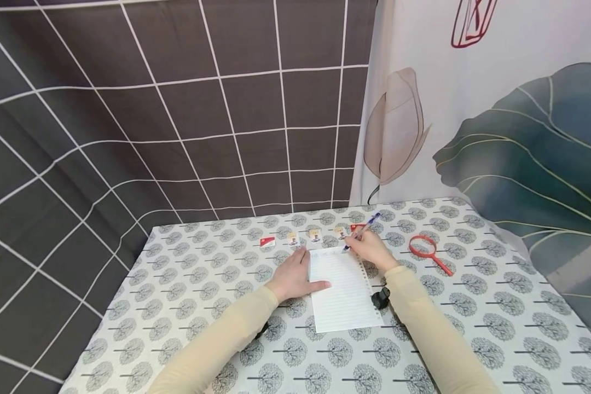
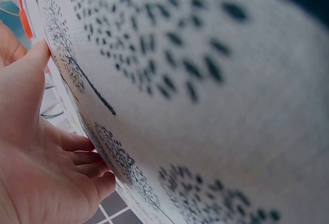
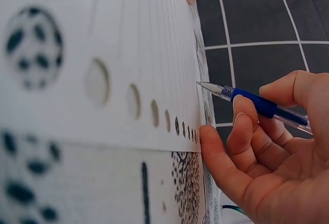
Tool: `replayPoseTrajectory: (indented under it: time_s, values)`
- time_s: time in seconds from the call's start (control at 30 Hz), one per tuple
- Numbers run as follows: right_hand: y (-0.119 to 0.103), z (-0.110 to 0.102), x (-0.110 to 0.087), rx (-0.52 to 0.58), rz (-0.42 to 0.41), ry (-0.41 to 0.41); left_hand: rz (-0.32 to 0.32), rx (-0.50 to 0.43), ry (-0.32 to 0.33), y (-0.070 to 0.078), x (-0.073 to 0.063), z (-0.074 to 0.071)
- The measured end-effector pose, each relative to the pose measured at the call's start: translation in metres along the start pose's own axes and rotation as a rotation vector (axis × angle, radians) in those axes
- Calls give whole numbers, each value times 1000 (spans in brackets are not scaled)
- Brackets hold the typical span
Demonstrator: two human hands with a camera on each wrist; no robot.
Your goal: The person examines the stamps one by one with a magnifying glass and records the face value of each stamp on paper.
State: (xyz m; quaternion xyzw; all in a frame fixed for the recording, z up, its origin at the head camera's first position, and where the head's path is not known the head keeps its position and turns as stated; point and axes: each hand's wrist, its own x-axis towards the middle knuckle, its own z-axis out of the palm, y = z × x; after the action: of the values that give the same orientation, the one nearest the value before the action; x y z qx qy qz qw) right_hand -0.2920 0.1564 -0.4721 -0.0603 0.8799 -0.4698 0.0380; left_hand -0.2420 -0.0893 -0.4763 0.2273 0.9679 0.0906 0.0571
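Note:
A lined sheet of paper (image 1: 342,290) with punched holes down its right edge lies on the patterned tablecloth. Faint handwriting runs along its top line. My right hand (image 1: 371,249) grips a blue pen (image 3: 257,103) between thumb and fingers, its tip right at the paper near the top right. In the right wrist view the little finger of that hand rests beside the holes. My left hand (image 1: 291,276) lies flat at the sheet's left edge, thumb stretched over the paper and fingers pointing away from me.
A red magnifying glass (image 1: 423,247) lies to the right of my right hand. Beyond the sheet stand in a row a red-and-white card (image 1: 267,242), several small picture cards (image 1: 315,236) and another red card (image 1: 355,227). A dark grid curtain (image 1: 256,109) hangs behind the table.

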Motion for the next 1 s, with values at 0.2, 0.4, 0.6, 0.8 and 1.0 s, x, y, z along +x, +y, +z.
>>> replayPoseTrajectory:
  time_s: [0.2, 0.4, 0.6, 0.8, 1.0]
  values:
    - [-1, 1, 0, 40, 32, -2, -9, 5, -9, 1, -2, -2]
    - [-2, -1, -1, 58, 36, -12, -8, 1, -8, 2, -1, -3]
    - [-3, -3, -1, 89, 55, -20, -7, -1, -2, 2, 0, -2]
    - [-3, -2, 0, 76, 47, -8, -9, -4, 7, 2, 0, -2]
    - [-3, -2, -1, 141, 66, -7, -5, -7, 5, 1, 0, -1]
